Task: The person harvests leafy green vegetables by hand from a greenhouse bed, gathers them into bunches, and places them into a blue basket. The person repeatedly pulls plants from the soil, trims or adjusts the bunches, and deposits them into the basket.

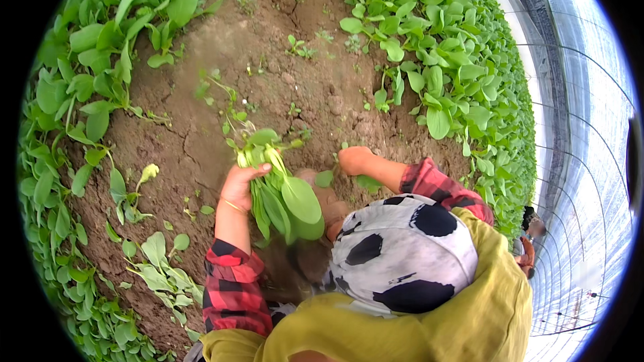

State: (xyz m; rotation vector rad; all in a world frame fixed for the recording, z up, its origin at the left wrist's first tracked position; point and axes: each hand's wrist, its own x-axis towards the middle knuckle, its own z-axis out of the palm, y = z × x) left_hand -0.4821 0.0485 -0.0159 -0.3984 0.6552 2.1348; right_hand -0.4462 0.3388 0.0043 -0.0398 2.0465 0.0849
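Observation:
My left hand [246, 181] is closed around a bunch of leafy green seedlings [287, 201]. Their broad leaves hang toward me, while the pale stems and root ends point away, over the soil. My right hand [354, 160] is curled low at the brown soil [282, 80], to the right of the bunch. Small round leaves [324, 178] lie beside it, but its fingertips are hidden, so I cannot tell what it grips. Both forearms have red-and-black checked sleeves.
Dense leafy plants grow at left [55, 90] and right [478, 70]. Loose plants [163, 266] lie on soil at lower left. Black-and-white spotted cloth [402, 256] and olive clothing [483, 301] fill the lower right. Another person [527, 254] is far right, near translucent sheeting [583, 110].

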